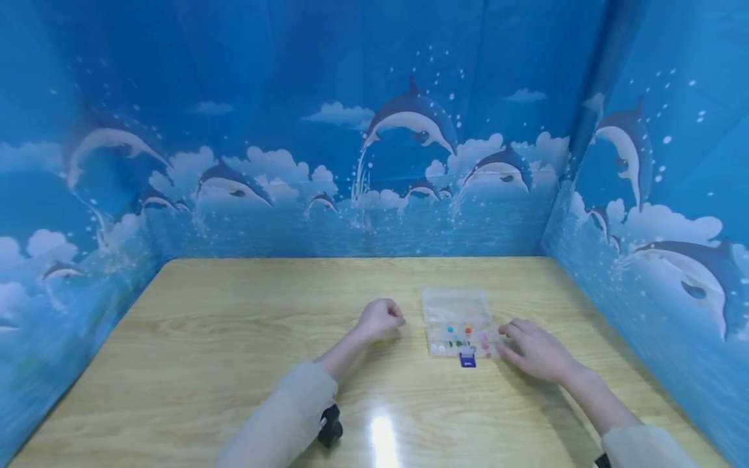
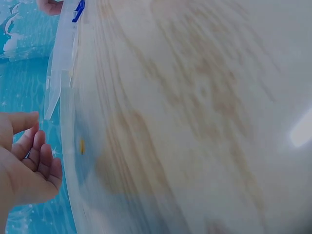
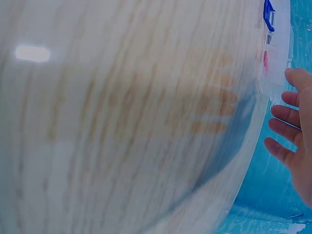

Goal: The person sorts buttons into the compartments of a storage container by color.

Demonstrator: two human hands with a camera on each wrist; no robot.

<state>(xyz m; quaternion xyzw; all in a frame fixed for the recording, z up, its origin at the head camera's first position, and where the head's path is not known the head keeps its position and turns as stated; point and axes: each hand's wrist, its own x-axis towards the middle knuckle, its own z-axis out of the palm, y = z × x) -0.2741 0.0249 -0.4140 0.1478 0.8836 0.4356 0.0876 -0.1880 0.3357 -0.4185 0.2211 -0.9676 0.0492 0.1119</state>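
A clear plastic compartment box (image 1: 440,337) lies on the table with its lid (image 1: 456,305) folded back. Small coloured pieces sit in its sections, among them an orange one (image 1: 468,330), a blue one (image 1: 450,329) and pink ones (image 1: 484,338). To the left of the box, my left hand (image 1: 380,318) hovers with loosely bent fingers, thumb and index tips close together and nothing visible between them. A small yellow piece (image 2: 82,146) shows on the table by that hand. My right hand (image 1: 535,351) is at the box's right edge, fingers spread and slightly bent.
A dark blue latch (image 1: 467,359) sticks out from the front of the box. The wood-grain table (image 1: 234,305) meets a blue dolphin-printed curtain (image 1: 281,130) at the back and on both sides. A light reflection shows near the table's front.
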